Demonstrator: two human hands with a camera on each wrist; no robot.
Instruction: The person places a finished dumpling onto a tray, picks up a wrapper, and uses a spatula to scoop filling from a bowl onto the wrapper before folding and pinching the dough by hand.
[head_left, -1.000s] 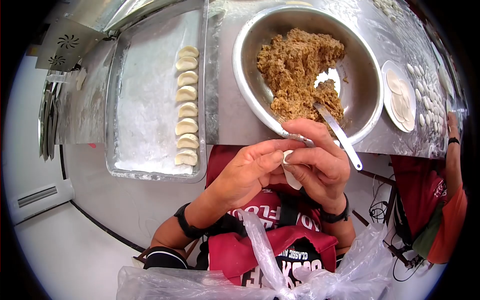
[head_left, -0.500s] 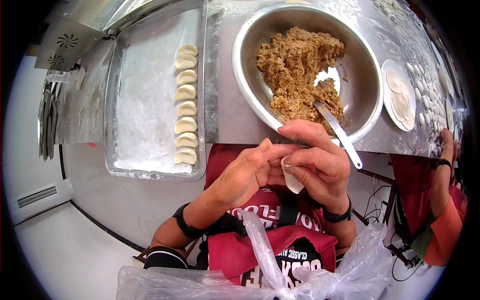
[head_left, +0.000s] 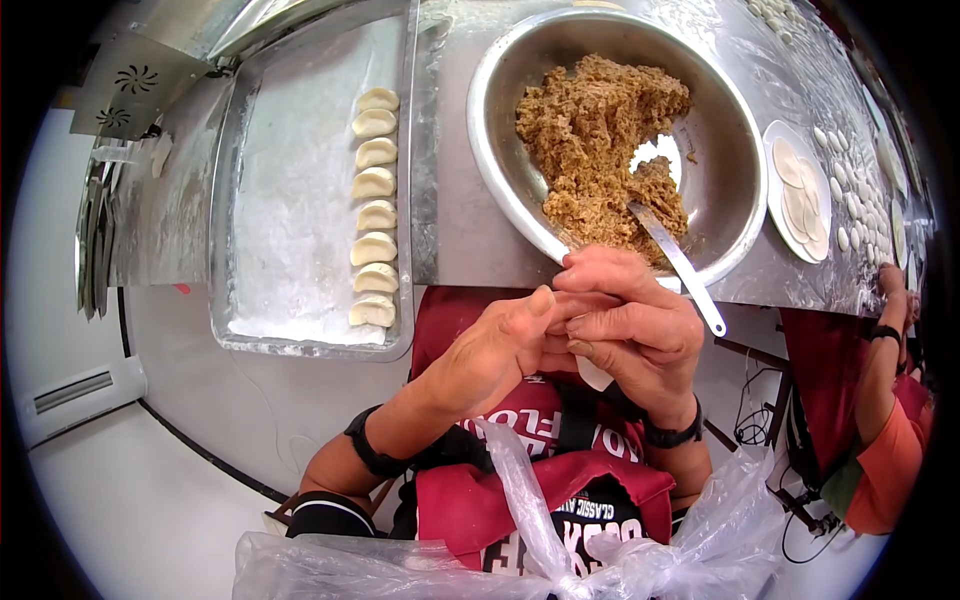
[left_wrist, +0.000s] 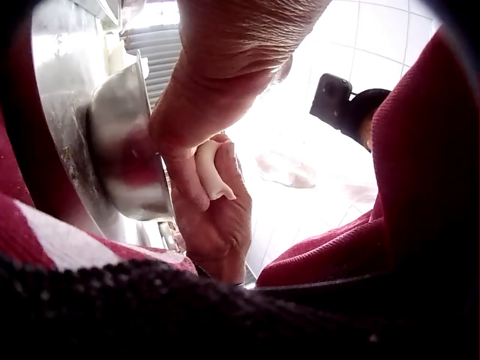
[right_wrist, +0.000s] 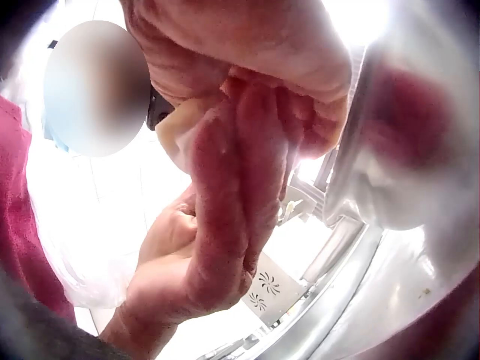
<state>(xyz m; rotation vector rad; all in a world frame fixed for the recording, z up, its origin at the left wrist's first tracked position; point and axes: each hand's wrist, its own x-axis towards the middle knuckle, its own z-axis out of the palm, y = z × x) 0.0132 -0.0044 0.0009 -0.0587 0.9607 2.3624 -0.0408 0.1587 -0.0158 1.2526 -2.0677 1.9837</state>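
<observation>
A pale folded dumpling (head_left: 594,373) is at the front of the table, mostly hidden behind the fingers in the head view. My right hand (head_left: 640,335) pinches it between thumb and curled fingers. Fairly straight, the fingers of my left hand (head_left: 490,350) lie against the dumpling from the other side, with the thumb raised off it. The left wrist view shows the dumpling (left_wrist: 212,171) as a curved white roll between the two hands. From the right wrist, its pale edge (right_wrist: 178,135) shows beside the left fingers (right_wrist: 217,202).
Beyond the hands stands a steel bowl (head_left: 735,130) of brown filling (head_left: 600,120), a metal spatula (head_left: 680,270) resting in it. On the left, a floured tray (head_left: 290,190) holds a column of dumplings (head_left: 374,183). Right are a plate of wrappers (head_left: 800,200), dough pieces (head_left: 853,205) and another person's arm (head_left: 880,370).
The left thumb has lifted off the dumpling, and the right fingers have closed further over it, so less of it shows. At the right, the other person's arm has shifted down and inward.
</observation>
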